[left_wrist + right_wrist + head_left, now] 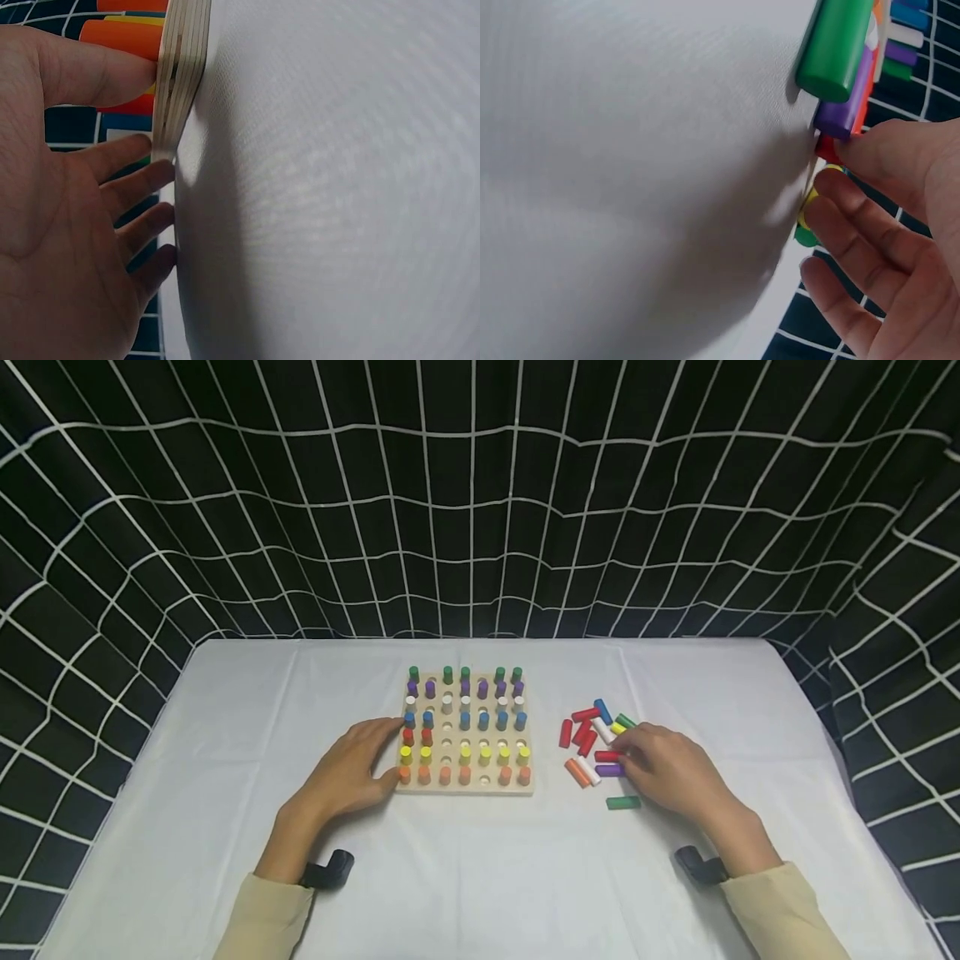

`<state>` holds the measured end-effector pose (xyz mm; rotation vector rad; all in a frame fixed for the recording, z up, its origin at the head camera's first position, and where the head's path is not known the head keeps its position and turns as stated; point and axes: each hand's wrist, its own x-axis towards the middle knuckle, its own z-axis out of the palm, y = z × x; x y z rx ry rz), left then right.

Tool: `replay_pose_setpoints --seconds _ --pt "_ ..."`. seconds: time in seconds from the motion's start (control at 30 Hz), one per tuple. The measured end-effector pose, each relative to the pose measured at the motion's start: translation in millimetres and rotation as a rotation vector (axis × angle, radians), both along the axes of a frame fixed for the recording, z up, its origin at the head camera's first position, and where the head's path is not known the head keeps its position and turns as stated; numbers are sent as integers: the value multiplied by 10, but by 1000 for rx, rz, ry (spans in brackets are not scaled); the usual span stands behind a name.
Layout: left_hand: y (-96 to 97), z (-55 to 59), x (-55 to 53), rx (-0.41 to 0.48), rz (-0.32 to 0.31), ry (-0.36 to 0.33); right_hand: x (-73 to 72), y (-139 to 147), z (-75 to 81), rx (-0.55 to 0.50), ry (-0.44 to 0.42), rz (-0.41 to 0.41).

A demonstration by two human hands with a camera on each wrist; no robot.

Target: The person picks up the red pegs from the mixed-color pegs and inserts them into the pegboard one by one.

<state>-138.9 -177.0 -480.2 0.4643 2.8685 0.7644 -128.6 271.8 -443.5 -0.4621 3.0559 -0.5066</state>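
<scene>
Head view: your left hand rests relaxed against the wooden pegboard mid-table; your right hand lies over the loose pegs, thumb touching a red peg.
Left wrist: straight fingers touch the board's edge.
Right wrist: thumb and forefinger meet the red peg; whether they pinch it cannot be told.

The tabletop was covered by a plain white cloth, and it was enclosed at the back and along both sides by a black curtain crossed by a white grid of lines. The curtain was hung in loose folds, so that the grid lines were seen bent and wavy rather than straight.
</scene>
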Motion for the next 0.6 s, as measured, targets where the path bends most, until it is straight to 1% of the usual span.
replay_pose_setpoints --seconds 0.17,0.33,0.47,0.6 --pt "4 1 -7 -3 -6 -6 0 51 -20 10 -25 -23" --pt "15 19 1 -10 -10 -9 -5 92 -42 7 -37 -22" --pt "20 34 5 -8 -6 -7 -16 81 -47 12 -29 -22" --pt "16 28 4 -18 -2 -9 -28 43 -25 19 -38 -23"
